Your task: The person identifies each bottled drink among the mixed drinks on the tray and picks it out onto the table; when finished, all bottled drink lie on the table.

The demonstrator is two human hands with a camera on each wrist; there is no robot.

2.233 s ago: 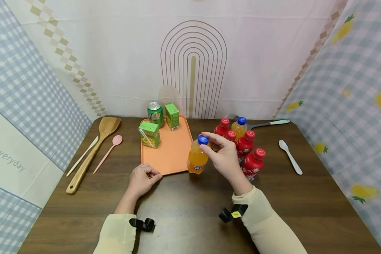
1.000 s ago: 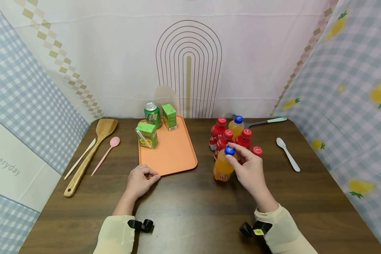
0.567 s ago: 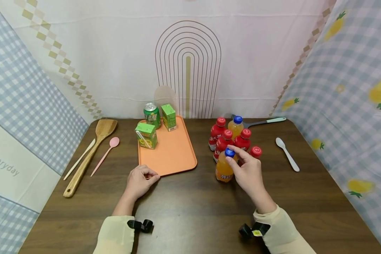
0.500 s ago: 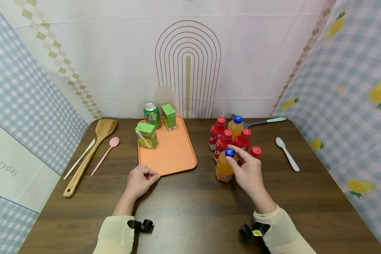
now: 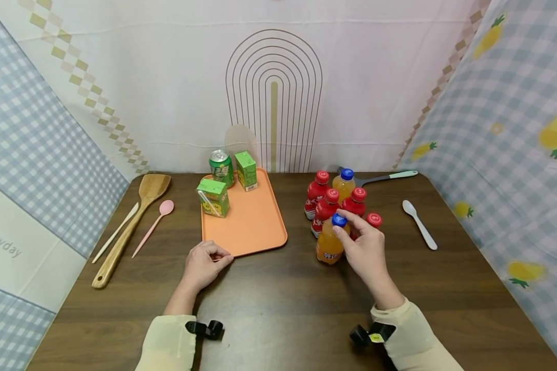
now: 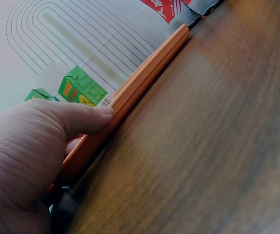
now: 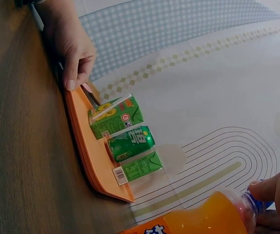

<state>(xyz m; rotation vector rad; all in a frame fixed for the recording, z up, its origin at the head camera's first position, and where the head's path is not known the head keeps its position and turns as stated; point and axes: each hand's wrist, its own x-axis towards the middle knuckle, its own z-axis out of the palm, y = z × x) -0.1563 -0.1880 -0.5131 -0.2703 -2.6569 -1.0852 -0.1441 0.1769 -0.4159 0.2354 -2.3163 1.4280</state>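
Note:
My right hand [image 5: 364, 247] pinches the blue cap of an orange soda bottle [image 5: 329, 245] between thumb and fingers, in front of several red bottles [image 5: 322, 208]. The bottle leans slightly; its base is at or close to the tabletop. In the right wrist view the thumb presses the cap's side. My left hand [image 5: 205, 265] pinches the front rim of an orange tray [image 5: 255, 232] near its left corner, thumb on the outside in the left wrist view. A juice box with a straw [image 5: 213, 198], a green can [image 5: 221, 167] and another juice box [image 5: 246, 171] stand on the tray.
A second orange soda bottle [image 5: 344, 184] stands behind the red bottles, beside a dark utensil with a mint handle [image 5: 403, 174]. A white spoon [image 5: 420, 225] lies at right. Left of the tray lie a wooden spatula [image 5: 132, 229], a pink spoon [image 5: 153, 226] and a thin white utensil [image 5: 116, 232].
The right hand has carried the orange soda bottle from the tray's right edge to the front of the red bottles. Lately its cap has tipped slightly right. The left hand stays on the tray.

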